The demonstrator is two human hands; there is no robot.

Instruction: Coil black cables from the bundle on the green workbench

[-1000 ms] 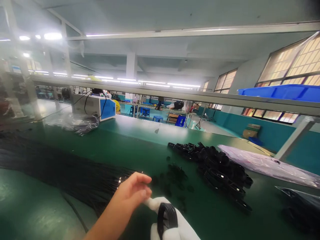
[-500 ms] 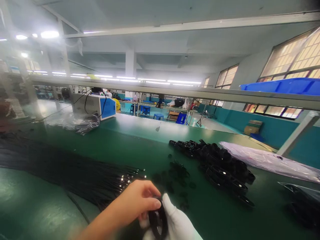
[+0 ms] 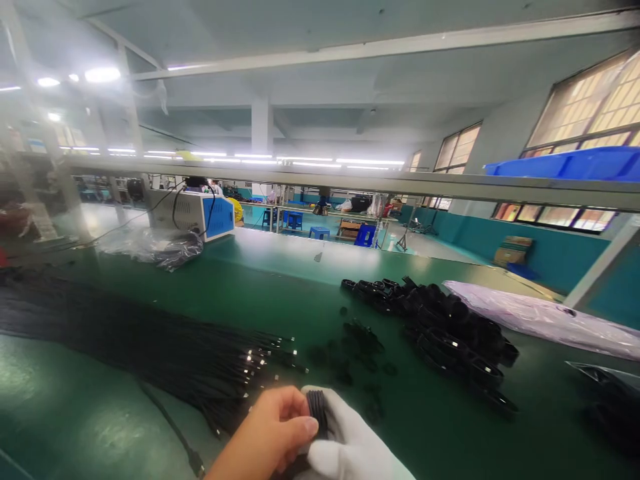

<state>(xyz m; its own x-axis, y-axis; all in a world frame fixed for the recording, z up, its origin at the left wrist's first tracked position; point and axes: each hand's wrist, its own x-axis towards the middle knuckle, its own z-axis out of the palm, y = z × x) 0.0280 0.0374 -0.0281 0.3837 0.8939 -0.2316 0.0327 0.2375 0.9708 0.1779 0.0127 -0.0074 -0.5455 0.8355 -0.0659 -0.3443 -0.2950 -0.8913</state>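
A coiled black cable (image 3: 317, 408) is held between my two hands at the bottom centre, its turns stacked side by side. My bare left hand (image 3: 280, 427) pinches the coil from the left with thumb and fingers. My right hand (image 3: 350, 437), in a white glove, wraps round the coil's other side. The coil's lower part is hidden by the hands. Just left of them lies a thick bundle of straight black cables (image 3: 135, 340) with shiny metal plug ends. Small black rings (image 3: 363, 337) lie scattered on the green table beyond my hands.
Coiled black cables are heaped (image 3: 450, 320) to the right, beside a pink plastic-wrapped package (image 3: 540, 313). A clear plastic bag (image 3: 155, 248) and a blue-and-white machine (image 3: 200, 212) sit at back left. A shelf rail (image 3: 320, 175) crosses above, carrying a blue tray (image 3: 570, 165).
Both hands have turned the coil, so its stacked turns now show edge-on instead of its open loop. The gloved thumb now lies lower, across the front.
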